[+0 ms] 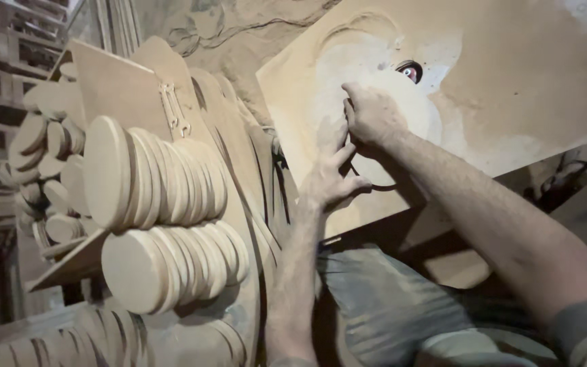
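A pale round wooden disc [416,112] lies flat on a large dusty fibreboard table [524,75]. My right hand [371,112] grips the disc at its left side, fingers curled over it. My left hand [331,177] holds the disc's near edge, fingers spread upward and thumb hooked around the rim. A small cutter with a red part [409,71] sticks up through the table just beyond my right hand, at the disc's far edge.
Rows of finished wooden discs [151,177] lean on sloped boards at left, with more discs [171,268] below and behind. A wrench [174,109] hangs on an upright board [117,85]. Grey cloth [388,306] lies under my arms. Wooden racks [8,41] fill the far left.
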